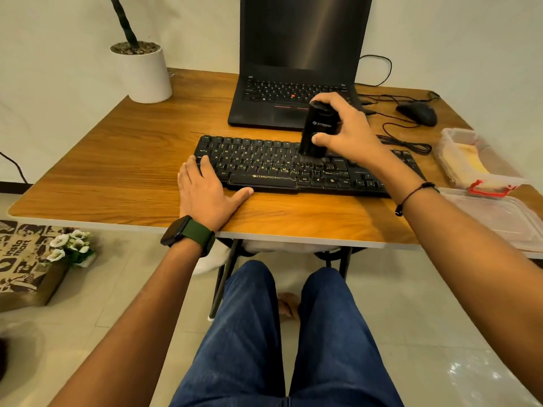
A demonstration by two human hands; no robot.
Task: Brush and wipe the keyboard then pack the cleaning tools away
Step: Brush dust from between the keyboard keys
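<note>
Closest to the camera are the knees in dark blue denim jeans [282, 342], poking out from under a wood-grain table [123, 160] with a pale edge band and rounded corners. Floor is glossy light tile.

Left hand [205, 192] lies flat and open, palm down on the tabletop, fingertips resting on the left end of the black keyboard [264, 164], thumb stretched along its front edge. It isn't gripping anything. That wrist has a dark smartwatch with a green strap [188, 235].

Right hand [343, 130] is wrapped around a black cleaning brush [316, 129], a smooth rounded-rectangle plastic body held upright, thumb pressed on its front. The dark bristles at the bottom are touching the keys on the right-middle part of the keyboard. Thin black cord bracelet [411, 195] on that wrist.

The keyboard is matte black with yellowish legends and a ZEBRONICS mark on the spacebar; sits in the middle of the table, just in front of an open black laptop [293, 69].

Over on the right edge there's a clear plastic container [458, 151] with a red clip and something yellow, maybe a cloth, inside, and its clear lid [499, 218] lies flat beside it. Black mouse [417, 113] with tangled cable behind. Smooth white cylindrical plant pot [144, 71] at back left.
</note>
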